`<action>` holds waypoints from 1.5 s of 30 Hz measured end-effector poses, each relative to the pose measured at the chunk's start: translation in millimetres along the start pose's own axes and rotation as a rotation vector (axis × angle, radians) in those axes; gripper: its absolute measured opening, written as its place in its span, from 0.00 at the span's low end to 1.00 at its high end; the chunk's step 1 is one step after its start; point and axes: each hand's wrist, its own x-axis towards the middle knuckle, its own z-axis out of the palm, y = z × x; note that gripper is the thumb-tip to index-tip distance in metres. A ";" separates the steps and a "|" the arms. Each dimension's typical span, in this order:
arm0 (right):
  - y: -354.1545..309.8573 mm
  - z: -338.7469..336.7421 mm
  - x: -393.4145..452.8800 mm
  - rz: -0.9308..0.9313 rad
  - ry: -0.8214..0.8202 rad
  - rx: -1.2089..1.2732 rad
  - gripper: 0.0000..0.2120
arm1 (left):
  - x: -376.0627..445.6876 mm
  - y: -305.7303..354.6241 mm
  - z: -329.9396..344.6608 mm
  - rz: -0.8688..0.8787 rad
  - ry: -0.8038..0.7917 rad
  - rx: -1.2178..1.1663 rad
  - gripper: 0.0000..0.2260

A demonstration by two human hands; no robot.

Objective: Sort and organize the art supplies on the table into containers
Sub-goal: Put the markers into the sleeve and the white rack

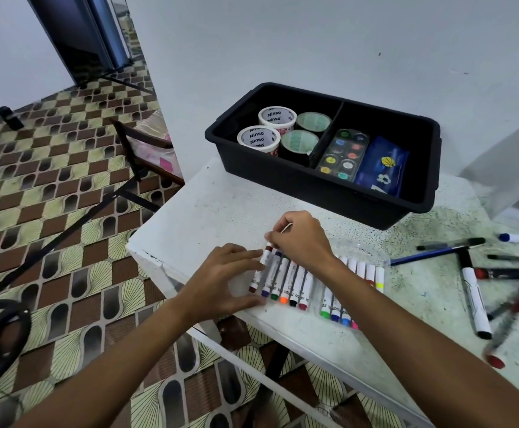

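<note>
White table [208, 211] with two hands arranging a row of colour markers [286, 281] near its front edge.

Lying side by side in a clear plastic sleeve [360, 251], the markers are showing brown, purple, green, orange, black and red caps on one side, with more colours running under the right forearm. The left hand [221, 279] is resting open and flat, fingers spread, steadying the sleeve's left end without gripping anything. The right hand [298, 239] is pinching the top of the brown marker [261, 267] between thumb and fingertips. Behind them, a black divided bin [313, 186] is holding four tape rolls [278, 131] in its left compartment, and a watercolour palette [344, 156] beside a blue pouch [381, 171] in its right. Loose whiteboard markers and pens [474, 291] are lying scattered at the table's right.
</note>
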 end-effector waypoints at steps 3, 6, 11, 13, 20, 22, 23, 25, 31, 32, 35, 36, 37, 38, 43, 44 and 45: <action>-0.3 1.2 -1.2 -0.046 0.010 -0.101 0.07 | -0.3 -2.8 1.7 0.021 0.014 0.020 0.25; 1.4 0.5 -0.1 -0.053 -0.001 -0.144 0.07 | -0.9 -5.0 2.7 0.049 0.019 0.046 0.24; 3.5 0.6 3.2 -0.059 -0.013 -0.199 0.08 | -0.2 -5.4 2.8 0.078 0.012 0.086 0.22; 3.5 0.8 3.8 -0.063 -0.012 -0.212 0.08 | 0.0 -4.7 3.0 0.079 -0.003 0.104 0.22; 4.6 -0.3 1.5 -0.079 -0.022 -0.249 0.07 | -0.8 -3.5 3.0 0.110 -0.041 0.204 0.20; 4.5 -2.1 0.6 -0.074 -0.015 -0.257 0.08 | -0.2 -3.0 3.2 0.154 -0.026 0.250 0.19; 4.3 -2.4 0.3 -0.075 -0.013 -0.262 0.08 | -0.2 -3.2 3.1 0.178 -0.025 0.269 0.19; 4.4 -2.3 0.5 -0.083 -0.013 -0.276 0.09 | 1.0 -4.5 3.4 0.215 -0.031 0.297 0.19; 5.9 -1.2 0.6 -0.093 0.012 -0.331 0.09 | -1.0 -5.4 5.5 0.238 -0.029 0.322 0.20; 5.6 -0.9 0.4 -0.098 0.018 -0.342 0.09 | -1.7 -5.5 5.7 0.234 -0.028 0.320 0.20; 4.1 -1.4 -2.1 -0.132 0.028 -0.361 0.09 | -1.5 -5.3 4.4 0.219 -0.039 0.307 0.20; 4.6 -3.3 -3.8 -0.148 0.026 -0.357 0.09 | 0.0 -4.3 3.2 0.208 -0.052 0.299 0.19; 5.8 -6.4 -6.0 -0.164 0.019 -0.348 0.10 | 1.8 -3.5 1.1 0.195 -0.071 0.292 0.19; 7.9 -11.1 -9.1 -0.182 0.011 -0.336 0.10 | 3.9 -3.1 -1.7 0.181 -0.095 0.280 0.19; 45.5 -60.4 -40.7 -0.286 -0.012 -0.264 0.19 | 15.4 -13.1 -17.0 0.135 -0.200 0.230 0.21; 57.9 -72.0 -49.5 -0.303 -0.013 -0.284 0.24 | 18.3 -17.7 -19.5 0.112 -0.205 0.230 0.21; 69.8 -81.6 -57.7 -0.316 -0.018 -0.312 0.29 | 20.3 -22.9 -22.4 0.081 -0.203 0.227 0.21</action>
